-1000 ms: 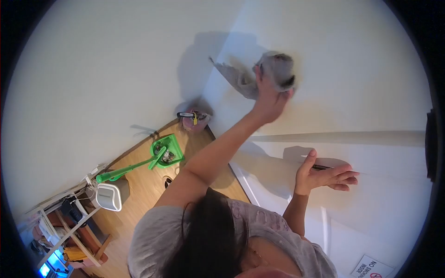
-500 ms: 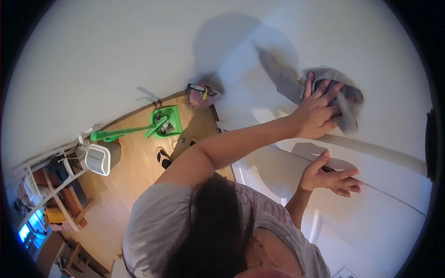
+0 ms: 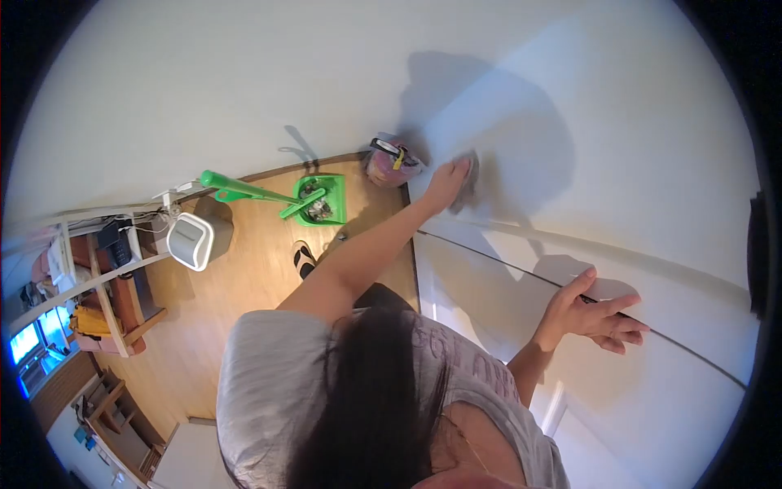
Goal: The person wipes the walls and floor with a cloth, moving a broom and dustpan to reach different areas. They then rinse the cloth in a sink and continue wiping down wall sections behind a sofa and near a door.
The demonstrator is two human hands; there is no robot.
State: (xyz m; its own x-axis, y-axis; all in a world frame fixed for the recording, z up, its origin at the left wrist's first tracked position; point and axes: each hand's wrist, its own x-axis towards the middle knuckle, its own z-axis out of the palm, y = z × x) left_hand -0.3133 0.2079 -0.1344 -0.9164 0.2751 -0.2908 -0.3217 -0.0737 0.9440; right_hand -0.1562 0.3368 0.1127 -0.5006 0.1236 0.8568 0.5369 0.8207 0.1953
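Note:
My left hand (image 3: 446,186) is stretched out to the white panel and closed around a grey cloth (image 3: 467,186). The cloth presses against the panel and is blurred by motion. Lower and to the right, my right hand (image 3: 593,316) has its thumb and fingers apart and holds nothing. It lies over the dark seam (image 3: 505,262) that runs along the white surface. A pinkish bag (image 3: 395,167) with a yellow strip stands in the corner, just left of my left hand.
On the wooden floor lies a green dustpan (image 3: 336,213) with debris in it and a green handle (image 3: 252,191) across it. A white and grey bin (image 3: 191,242) stands left of it. Shelves (image 3: 106,277) with belongings line the far left.
My left hand has swept the cloth left and down across the panel, towards the corner. My right hand stays at the seam with fingers spread. The view has shifted slightly.

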